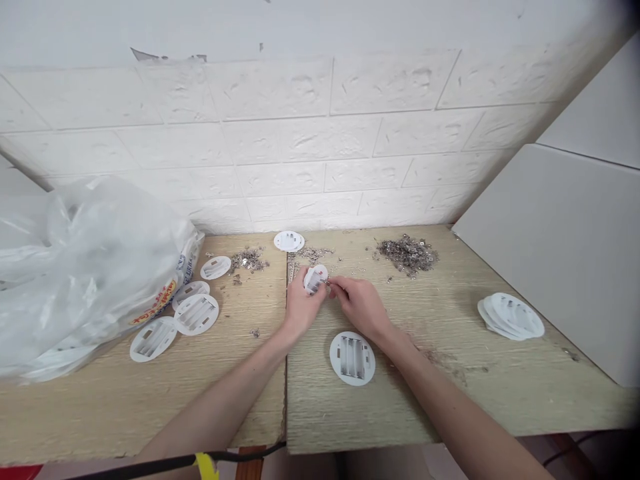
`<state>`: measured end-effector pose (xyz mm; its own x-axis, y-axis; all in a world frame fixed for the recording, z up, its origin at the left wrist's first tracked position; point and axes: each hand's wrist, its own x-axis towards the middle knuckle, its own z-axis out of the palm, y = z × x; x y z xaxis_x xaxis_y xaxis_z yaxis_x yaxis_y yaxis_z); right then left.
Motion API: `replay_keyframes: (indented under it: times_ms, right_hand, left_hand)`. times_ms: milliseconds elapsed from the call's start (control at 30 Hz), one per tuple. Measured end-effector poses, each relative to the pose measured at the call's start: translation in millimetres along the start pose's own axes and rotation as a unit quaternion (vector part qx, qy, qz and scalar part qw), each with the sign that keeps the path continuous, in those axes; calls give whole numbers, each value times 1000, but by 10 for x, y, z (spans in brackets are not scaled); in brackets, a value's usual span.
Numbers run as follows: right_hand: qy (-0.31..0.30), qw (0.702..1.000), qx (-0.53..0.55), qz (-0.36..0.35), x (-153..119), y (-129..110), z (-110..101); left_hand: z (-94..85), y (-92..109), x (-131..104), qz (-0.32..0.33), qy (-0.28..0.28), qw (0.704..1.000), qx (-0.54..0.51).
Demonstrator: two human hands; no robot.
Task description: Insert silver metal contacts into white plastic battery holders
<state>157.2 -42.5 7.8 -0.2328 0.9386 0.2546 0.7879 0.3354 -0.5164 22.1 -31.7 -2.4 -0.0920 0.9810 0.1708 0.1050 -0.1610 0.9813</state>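
Note:
My left hand (pixel 301 308) is closed around a round white plastic battery holder (pixel 315 279), tilted up above the table. At the right edge of that holder my right hand (pixel 361 305) is pinched, with a small metal piece showing at the fingertips; its exact form is too small to make out. Between my forearms another white battery holder (pixel 353 359) lies flat with its slots facing up. Just beyond my hands is a loose scatter of small metal contacts (pixel 315 253), and one more round white holder (pixel 289 241) lies behind it.
Several white holders (pixel 197 314) lie at the left, beside a large clear plastic bag (pixel 95 260). A bigger heap of metal contacts (pixel 409 255) sits at the back right, a smaller pile (pixel 249 259) left of centre. Stacked holders (pixel 511 316) stand near the white panel (pixel 555 247).

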Motion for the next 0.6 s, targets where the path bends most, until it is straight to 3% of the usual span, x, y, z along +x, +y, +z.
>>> replay_keyframes:
  times_ms: [100,600]
  right_hand:
    - [-1,1000,-19,4,0,-15,-4]
    - [12,999,53,0,12,17,-11]
  left_hand:
    - [6,-12,-12,13,-8,1000,24]
    - [2,63,16,-62,29,996,-52]
